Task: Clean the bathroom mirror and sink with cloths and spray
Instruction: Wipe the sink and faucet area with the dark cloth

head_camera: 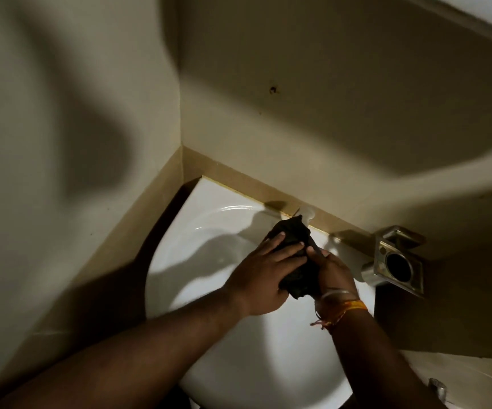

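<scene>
A white sink [209,261] fills the lower middle, set into the room's corner. Over its back edge both my hands hold a dark bunched cloth [292,240]. My left hand [262,273] lies over the cloth from the left with its fingers wrapped across it. My right hand [334,276], with bangles and an orange thread at the wrist, grips the cloth from the right. The cloth seems wrapped round the tap, which is mostly hidden; only a pale bit shows at the wall. No mirror or spray bottle is in view.
A metal wall-mounted holder [398,261] with a round opening juts out just right of my right hand. Beige walls meet in a corner behind the sink. A pale slanted edge [475,22] crosses the top right. Dark shadows cover the left wall.
</scene>
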